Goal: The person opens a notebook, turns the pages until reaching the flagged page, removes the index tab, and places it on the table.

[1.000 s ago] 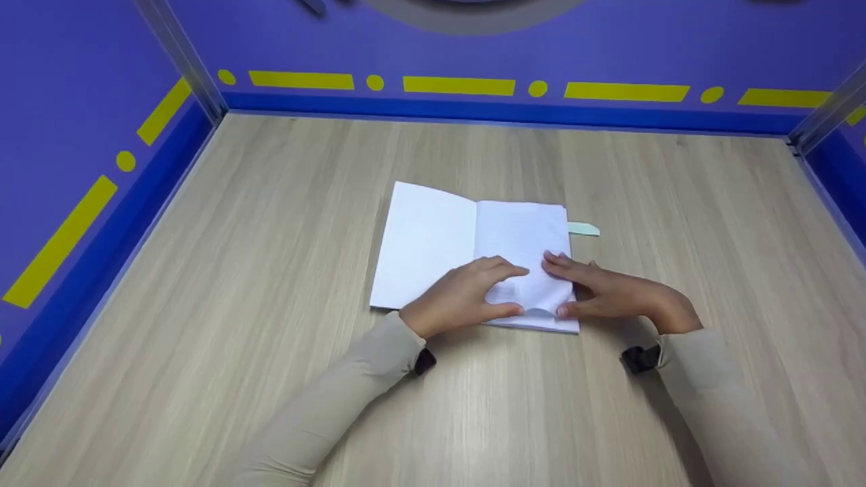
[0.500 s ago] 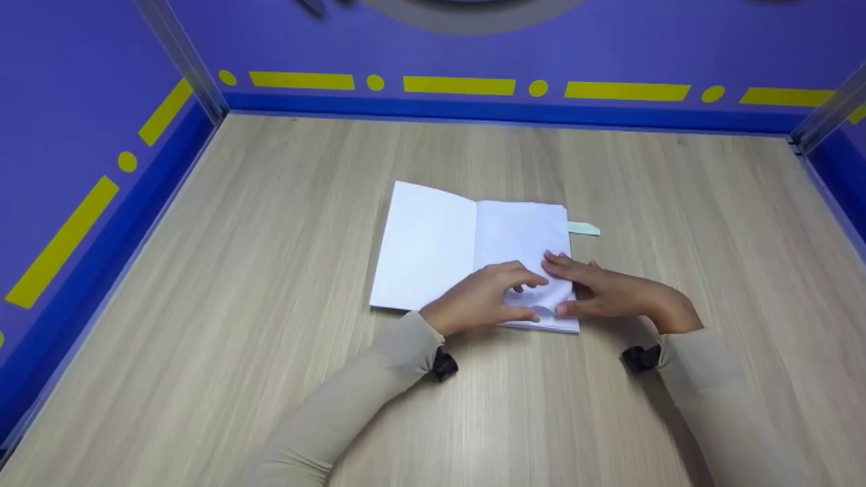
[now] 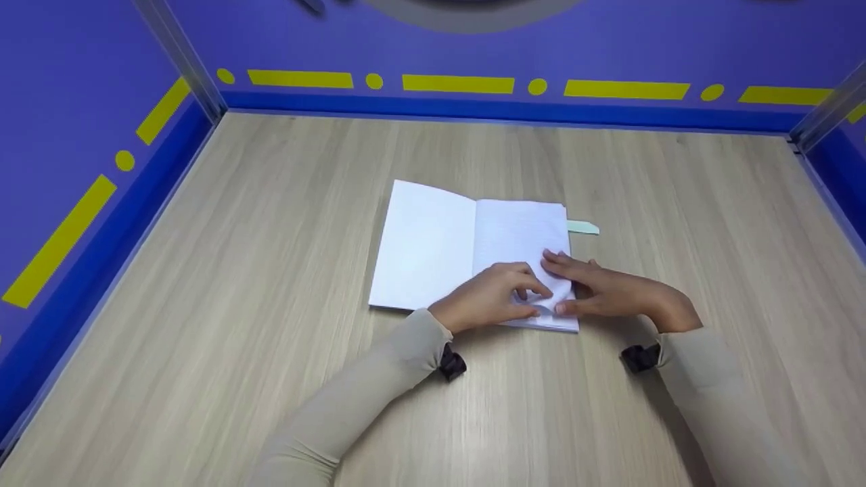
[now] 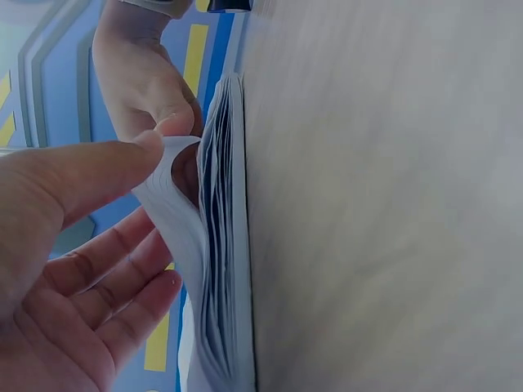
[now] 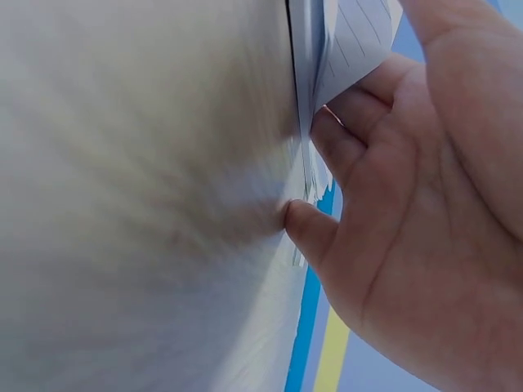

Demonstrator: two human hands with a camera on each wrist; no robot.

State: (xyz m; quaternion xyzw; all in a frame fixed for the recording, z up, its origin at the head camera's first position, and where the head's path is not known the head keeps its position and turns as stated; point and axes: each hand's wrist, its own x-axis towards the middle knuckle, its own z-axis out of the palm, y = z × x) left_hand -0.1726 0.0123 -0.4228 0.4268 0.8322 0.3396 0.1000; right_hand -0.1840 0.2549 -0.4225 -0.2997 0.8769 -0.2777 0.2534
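Observation:
A notebook [image 3: 423,250] lies open on the table, with white pages and its right-hand page buckled near the bottom corner. My left hand [image 3: 487,297] comes over the lower part of that page, thumb and forefinger drawn close together. In the left wrist view, the left thumb [image 4: 114,171] is at the edge of the raised pages [image 4: 184,220], and the other fingers are behind them. My right hand [image 3: 609,291] holds the page at its outer edge, two fingertips on top and the thumb lower by the corner. A lined page corner [image 5: 359,49] curls up against its fingers in the right wrist view.
A pale green tab [image 3: 584,228] sticks out past the notebook's right edge. The wood-grain table [image 3: 270,237] is bounded by blue panels [image 3: 433,54] with yellow dashes. Dark wrist devices [image 3: 639,358] sit below both sleeves.
My left hand has slid right across the page toward the right hand, and its thumb and forefinger have drawn closer together. The right hand and the notebook stay in place.

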